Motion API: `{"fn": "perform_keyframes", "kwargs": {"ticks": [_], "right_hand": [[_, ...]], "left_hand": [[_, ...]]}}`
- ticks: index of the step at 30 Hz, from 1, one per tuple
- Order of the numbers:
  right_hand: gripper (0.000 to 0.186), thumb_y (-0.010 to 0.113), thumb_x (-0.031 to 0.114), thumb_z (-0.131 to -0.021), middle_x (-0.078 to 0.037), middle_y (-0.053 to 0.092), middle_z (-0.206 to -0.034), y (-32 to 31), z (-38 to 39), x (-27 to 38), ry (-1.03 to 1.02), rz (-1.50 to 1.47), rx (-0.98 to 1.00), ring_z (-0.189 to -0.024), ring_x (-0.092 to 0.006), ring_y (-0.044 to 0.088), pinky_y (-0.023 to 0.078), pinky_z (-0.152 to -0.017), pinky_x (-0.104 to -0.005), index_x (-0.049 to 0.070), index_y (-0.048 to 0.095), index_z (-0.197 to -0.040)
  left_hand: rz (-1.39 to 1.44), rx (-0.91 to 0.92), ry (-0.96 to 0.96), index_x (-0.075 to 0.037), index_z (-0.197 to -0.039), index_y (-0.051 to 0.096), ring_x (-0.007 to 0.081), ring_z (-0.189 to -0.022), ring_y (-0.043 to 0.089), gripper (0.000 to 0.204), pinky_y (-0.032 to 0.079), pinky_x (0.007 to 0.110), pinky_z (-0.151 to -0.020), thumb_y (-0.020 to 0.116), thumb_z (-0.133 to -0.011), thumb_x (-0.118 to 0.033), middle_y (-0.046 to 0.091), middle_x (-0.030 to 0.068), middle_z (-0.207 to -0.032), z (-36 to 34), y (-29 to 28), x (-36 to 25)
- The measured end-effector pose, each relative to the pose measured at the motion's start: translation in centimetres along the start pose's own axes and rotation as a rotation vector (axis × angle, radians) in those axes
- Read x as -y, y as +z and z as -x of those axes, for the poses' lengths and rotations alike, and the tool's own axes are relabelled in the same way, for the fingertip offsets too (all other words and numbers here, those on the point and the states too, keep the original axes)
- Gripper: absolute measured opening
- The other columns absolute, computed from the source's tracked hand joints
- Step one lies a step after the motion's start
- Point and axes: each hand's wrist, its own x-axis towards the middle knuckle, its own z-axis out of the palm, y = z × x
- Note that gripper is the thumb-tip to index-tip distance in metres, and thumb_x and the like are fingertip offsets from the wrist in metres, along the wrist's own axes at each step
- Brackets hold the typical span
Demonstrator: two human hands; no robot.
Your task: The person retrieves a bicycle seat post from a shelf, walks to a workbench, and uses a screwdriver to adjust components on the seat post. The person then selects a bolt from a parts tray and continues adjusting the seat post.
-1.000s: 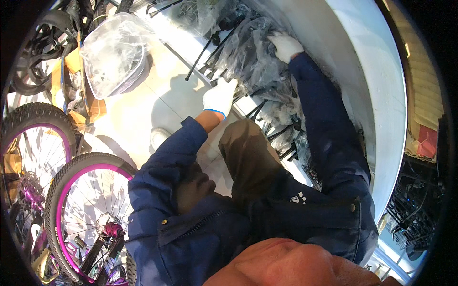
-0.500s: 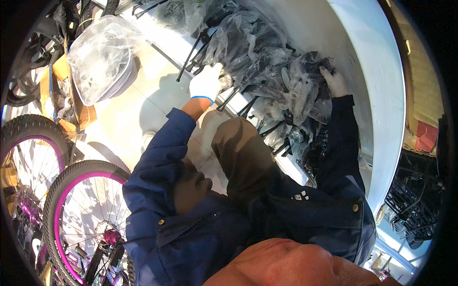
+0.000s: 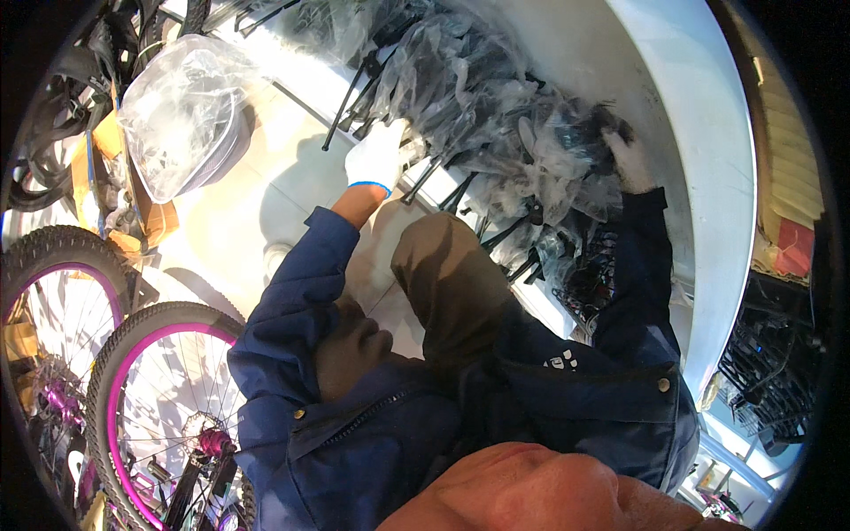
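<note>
We have our gloved left hand (image 3: pixel 374 157) against the plastic-wrapped parts (image 3: pixel 496 111), which lie between our hands. Our right hand (image 3: pixel 628 159), fingers bent, touches their other side; we cannot tell whether either grips.

I find the view taken from the left of two fisheye cameras set side by side on the person's head. It faces steeply down over the blue jacket (image 3: pixel 567 398), which lies close beneath the lens. The left hand (image 3: pixel 375 157) and right hand (image 3: pixel 627 161) sit farther off, above centre. Coverage is wide, from bicycle wheel (image 3: pixel 168 332) to white panel (image 3: pixel 704 177), within a dark rounded border.
</note>
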Motion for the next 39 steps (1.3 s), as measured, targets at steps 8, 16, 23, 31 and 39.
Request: {"fn": "perform_keyframes", "kwargs": {"ticks": [8, 16, 23, 31, 39], "right_hand": [[0.064, 0.063, 0.046, -0.095, -0.028, 0.066, -0.136, -9.7, 4.9, -6.4, 0.380, 0.659, -0.228, -0.126, -0.0431, 0.062, 0.047, -0.107, -0.0436, -0.006, 0.066, -0.132], [0.060, 0.067, 0.043, -0.092, -0.024, 0.067, -0.135, -5.3, 7.7, -3.9, 0.268, 0.922, -0.079, -0.127, -0.0415, 0.062, 0.049, -0.106, -0.0466, 0.000, 0.066, -0.134], [0.049, 0.069, 0.027, -0.090, -0.025, 0.065, -0.134, 10.1, -0.9, 9.0, -0.477, 0.594, 0.224, -0.122, -0.0404, 0.064, 0.051, -0.106, -0.0467, 0.000, 0.067, -0.131], [0.029, 0.059, 0.016, -0.097, -0.005, 0.069, -0.122, 22.2, -2.2, 11.6, -0.718, 1.129, 0.553, -0.116, -0.0267, 0.063, 0.054, -0.092, -0.0415, 0.013, 0.075, -0.120], [0.043, 0.080, 0.014, -0.079, -0.013, 0.065, -0.128, 13.6, -2.6, 10.7, -0.541, 0.930, 0.355, -0.126, -0.0353, 0.059, 0.052, -0.102, -0.0435, 0.013, 0.074, -0.121]], "left_hand": [[0.006, -0.032, 0.002, -0.018, -0.138, 0.060, 0.0386, -0.110, 0.069, 0.038, 0.057, 0.048, -0.087, 0.055, -0.100, -0.023, 0.067, 0.0173, -0.126, 0.2, 0.1, 0.0], [-0.007, -0.187, 0.103, -0.019, -0.131, 0.062, 0.0393, -0.097, 0.071, 0.033, 0.057, 0.049, -0.079, 0.061, -0.098, -0.025, 0.066, 0.0189, -0.115, 0.5, 1.1, 0.7], [-0.032, -0.214, 0.136, -0.019, -0.130, 0.061, 0.0402, -0.095, 0.070, 0.034, 0.056, 0.049, -0.077, 0.061, -0.095, -0.021, 0.065, 0.0205, -0.111, 0.7, 2.0, 1.4], [0.040, -0.172, 0.095, -0.021, -0.133, 0.061, 0.0404, -0.101, 0.069, 0.044, 0.058, 0.048, -0.083, 0.062, -0.090, -0.012, 0.066, 0.0196, -0.118, 0.4, 1.9, 2.0], [0.076, -0.202, 0.114, -0.018, -0.128, 0.065, 0.0391, -0.101, 0.069, 0.040, 0.057, 0.047, -0.084, 0.061, -0.090, -0.007, 0.067, 0.0186, -0.116, 0.1, 1.9, 2.2]]}}
